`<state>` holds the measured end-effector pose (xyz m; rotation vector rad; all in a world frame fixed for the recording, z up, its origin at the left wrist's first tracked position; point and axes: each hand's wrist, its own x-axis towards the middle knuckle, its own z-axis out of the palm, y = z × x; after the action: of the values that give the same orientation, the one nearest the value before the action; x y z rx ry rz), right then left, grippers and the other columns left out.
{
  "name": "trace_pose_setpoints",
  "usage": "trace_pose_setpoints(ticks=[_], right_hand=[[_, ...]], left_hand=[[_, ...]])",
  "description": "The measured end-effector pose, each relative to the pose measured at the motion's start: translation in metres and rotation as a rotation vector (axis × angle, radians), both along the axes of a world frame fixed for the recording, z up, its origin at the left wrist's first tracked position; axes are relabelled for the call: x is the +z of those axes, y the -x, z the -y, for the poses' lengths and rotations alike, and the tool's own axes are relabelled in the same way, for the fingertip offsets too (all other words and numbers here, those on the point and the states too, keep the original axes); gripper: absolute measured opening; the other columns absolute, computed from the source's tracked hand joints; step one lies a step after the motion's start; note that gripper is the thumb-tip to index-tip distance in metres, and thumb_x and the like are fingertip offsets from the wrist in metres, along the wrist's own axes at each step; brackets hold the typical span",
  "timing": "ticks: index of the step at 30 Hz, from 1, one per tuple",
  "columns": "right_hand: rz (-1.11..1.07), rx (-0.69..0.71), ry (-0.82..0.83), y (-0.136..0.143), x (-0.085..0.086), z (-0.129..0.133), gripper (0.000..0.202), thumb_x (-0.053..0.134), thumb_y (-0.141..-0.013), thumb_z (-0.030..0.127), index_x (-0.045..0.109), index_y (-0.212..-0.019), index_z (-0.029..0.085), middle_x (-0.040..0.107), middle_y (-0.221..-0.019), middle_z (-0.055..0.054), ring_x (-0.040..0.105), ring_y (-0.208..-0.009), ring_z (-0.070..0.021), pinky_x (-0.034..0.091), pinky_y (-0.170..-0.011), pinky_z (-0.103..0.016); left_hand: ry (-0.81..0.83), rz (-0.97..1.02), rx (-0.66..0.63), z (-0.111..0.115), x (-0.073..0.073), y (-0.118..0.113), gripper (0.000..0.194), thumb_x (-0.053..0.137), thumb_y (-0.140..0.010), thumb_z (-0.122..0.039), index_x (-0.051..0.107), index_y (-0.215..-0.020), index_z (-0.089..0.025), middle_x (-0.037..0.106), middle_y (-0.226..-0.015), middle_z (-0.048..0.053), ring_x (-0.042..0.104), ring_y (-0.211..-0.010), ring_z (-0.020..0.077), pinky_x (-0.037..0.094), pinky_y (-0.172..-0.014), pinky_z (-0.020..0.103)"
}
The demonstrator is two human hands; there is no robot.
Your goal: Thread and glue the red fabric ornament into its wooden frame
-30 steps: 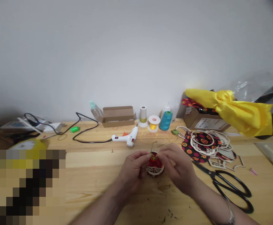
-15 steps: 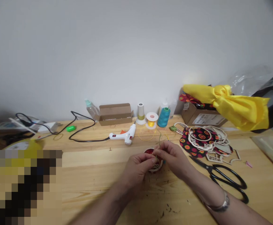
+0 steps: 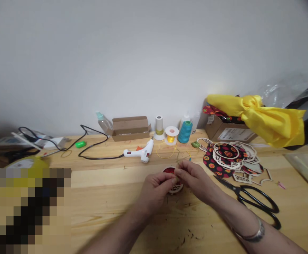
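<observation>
A small round red ornament with a pale cut-out frame (image 3: 175, 189) lies on the wooden table beneath my fingers. My left hand (image 3: 159, 185) is pinched over its left part, thumb against forefinger. Close beside it, my right hand (image 3: 189, 175) pinches at the ornament's upper right. A thin green cord (image 3: 178, 155) rises from near the right fingertips toward the back. The fingers cover part of the ornament, and what each pinch holds is too small to make out.
Behind my hands are a white glue gun (image 3: 142, 153), a yellow thread spool (image 3: 171, 135) and a teal thread cone (image 3: 185, 132). Black scissors (image 3: 238, 192) lie at right, before patterned fabric and wooden frames (image 3: 226, 155). A yellow cloth (image 3: 273, 121) hangs over a cardboard box (image 3: 229, 132).
My right hand has shifted slightly, its fingertips a little farther from my left ones. The green cord now leans differently. Both hands are still pinched.
</observation>
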<state>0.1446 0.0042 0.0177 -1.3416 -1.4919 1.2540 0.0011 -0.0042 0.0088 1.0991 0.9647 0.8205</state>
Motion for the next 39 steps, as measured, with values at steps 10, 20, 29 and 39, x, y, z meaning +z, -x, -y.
trace_pose_setpoints(ticks=[10, 20, 29, 39], right_hand=[[0.052, -0.029, -0.037, -0.002, 0.003, -0.001, 0.017, 0.052, -0.073, 0.021, 0.044, -0.058, 0.017, 0.042, -0.055, 0.004, 0.038, -0.053, -0.0095, 0.032, -0.05, -0.022], [0.012, -0.046, -0.013, -0.001, 0.005, 0.0, 0.017, 0.054, -0.071, 0.022, 0.047, -0.057, 0.017, 0.044, -0.053, 0.005, 0.039, -0.052, -0.0086, 0.033, -0.048, -0.02], [-0.149, 0.045, 0.134, -0.003, 0.003, -0.003, 0.012, 0.062, -0.065, 0.025, 0.06, -0.066, 0.014, 0.058, -0.06, 0.001, 0.05, -0.056, -0.0103, 0.041, -0.054, -0.022], [0.058, -0.008, -0.064, -0.001, -0.004, 0.0, 0.01, 0.052, -0.072, 0.018, 0.052, -0.063, 0.017, 0.053, -0.058, 0.002, 0.048, -0.056, -0.0113, 0.038, -0.053, -0.022]], left_hand=[[0.046, 0.01, 0.006, 0.0, -0.001, -0.003, 0.021, 0.06, -0.072, -0.029, 0.069, -0.076, -0.011, 0.067, -0.071, 0.005, 0.053, -0.066, 0.0135, 0.038, -0.064, 0.024], [0.085, 0.053, 0.064, 0.0, 0.0, -0.002, 0.016, 0.065, -0.068, -0.027, 0.07, -0.071, -0.013, 0.068, -0.07, 0.003, 0.055, -0.067, 0.0131, 0.04, -0.066, 0.023], [0.209, 0.156, 0.13, 0.0, 0.0, -0.003, 0.017, 0.067, -0.065, -0.028, 0.07, -0.072, -0.012, 0.069, -0.069, 0.005, 0.058, -0.064, 0.014, 0.041, -0.063, 0.024], [0.087, -0.002, 0.093, -0.001, 0.004, 0.001, 0.018, 0.063, -0.068, -0.028, 0.067, -0.075, -0.012, 0.067, -0.07, 0.004, 0.057, -0.066, 0.0143, 0.043, -0.065, 0.025]])
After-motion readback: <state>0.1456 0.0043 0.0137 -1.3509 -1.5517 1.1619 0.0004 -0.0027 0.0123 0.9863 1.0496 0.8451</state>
